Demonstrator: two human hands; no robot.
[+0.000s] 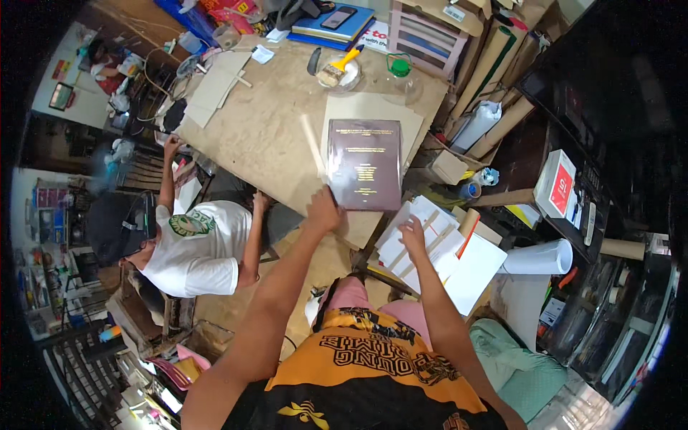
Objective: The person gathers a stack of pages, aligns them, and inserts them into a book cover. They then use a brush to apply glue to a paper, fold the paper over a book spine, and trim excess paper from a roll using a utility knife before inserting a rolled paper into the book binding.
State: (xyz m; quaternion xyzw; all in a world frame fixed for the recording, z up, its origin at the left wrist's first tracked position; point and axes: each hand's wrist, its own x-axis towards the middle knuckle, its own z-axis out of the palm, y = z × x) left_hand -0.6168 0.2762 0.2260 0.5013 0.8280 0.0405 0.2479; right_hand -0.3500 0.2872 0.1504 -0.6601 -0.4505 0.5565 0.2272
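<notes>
We see the book [345, 193] lying on the worktop [265, 100], several blocks of gold lettering [367, 172] centred on its maroon cover. Our left hand [324, 209] is bent at the book's near left corner; whether it grips, we cannot make out. Our right hand [413, 240], loosely spread and seemingly holding nothing, is over papers [479, 271] to the book's near right. Right of the book, a white box [547, 174] bears a red label [562, 188]; left, a co-worker's shirt [208, 266] shows a round green emblem [190, 224].

Workshop: hardcover [365, 179], brush [331, 74], paper rolls [496, 66]
</notes>
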